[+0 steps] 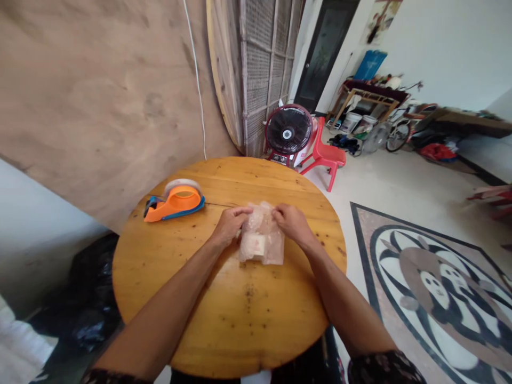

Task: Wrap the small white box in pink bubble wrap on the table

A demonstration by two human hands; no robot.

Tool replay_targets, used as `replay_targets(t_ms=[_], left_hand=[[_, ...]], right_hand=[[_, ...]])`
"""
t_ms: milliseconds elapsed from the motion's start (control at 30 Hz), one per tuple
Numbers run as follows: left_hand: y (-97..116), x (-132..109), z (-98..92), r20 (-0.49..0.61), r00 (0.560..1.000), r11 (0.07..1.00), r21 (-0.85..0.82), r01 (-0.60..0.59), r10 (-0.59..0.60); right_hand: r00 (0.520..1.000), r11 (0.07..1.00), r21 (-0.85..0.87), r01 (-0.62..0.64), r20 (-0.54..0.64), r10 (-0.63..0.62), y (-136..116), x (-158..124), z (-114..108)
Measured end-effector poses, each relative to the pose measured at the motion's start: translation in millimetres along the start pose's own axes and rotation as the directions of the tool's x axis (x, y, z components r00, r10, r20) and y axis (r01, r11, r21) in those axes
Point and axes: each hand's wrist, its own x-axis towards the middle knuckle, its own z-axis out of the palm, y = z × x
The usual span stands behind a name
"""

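A person's 2 bare hands meet over a round wooden desk [244, 325]. The left hand [231, 224] grips the upper left edge of some crumpled clear plastic wrap [274, 248]; the right hand [291, 220] pinches its upper right edge. The wrap rests near the middle of the desk, around a small pale box [256, 245]. Towards the desk's far left sits an orange tape dispenser [172, 205]. Beyond the desk, a fan [288, 133] stands beside a red chair [328, 153].
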Motion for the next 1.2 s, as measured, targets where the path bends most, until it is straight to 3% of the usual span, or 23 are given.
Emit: replay_targets(t_ms=[100, 200, 300, 400, 533, 667, 967, 1200], left_hand=[[-1, 1, -1.7, -0.038, 0.999, 1.0, -0.001, -0.013, 0.013], [-2, 0, -2.9, -0.039, 0.999, 1.0, 0.013, -0.024, 0.025], [2, -4, -3.8, 0.016, 0.999, 0.998, 0.054, -0.033, 0.032], [9, -8, -4.1, 0.028, 0.996, 0.966, 0.244, -0.085, 0.08], [15, -10, -4.1, 0.069, 0.974, 0.77, 0.601, -0.215, 0.218], [17, -12, -5.5, 0.107, 0.968, 0.61, 0.759, -0.227, 0.227], [27, -18, -3.9, 0.162, 0.974, 0.586, 0.779, -0.223, 0.156], [24, -19, -3.9, 0.221, 0.942, 0.538, 0.778, -0.326, 0.252]], right_hand=[[0.999, 0.924, 0.382, -0.016, -0.019, 0.025, 23, -3, 7], [0.997, 0.738, 0.671, -0.068, 0.017, 0.076, 36, -6, 17], [0.989, 0.593, 0.793, -0.14, 0.078, 0.129, 39, -9, 25], [0.984, 0.542, 0.823, -0.172, 0.116, 0.136, 36, -10, 28], [0.986, 0.515, 0.841, -0.167, 0.127, 0.112, 32, -8, 28], [0.983, 0.508, 0.843, -0.178, 0.134, 0.123, 30, -8, 26], [0.992, 0.58, 0.806, -0.121, 0.084, 0.091, 32, -8, 26], [0.997, 0.646, 0.76, -0.072, 0.039, 0.065, 31, -9, 26]])
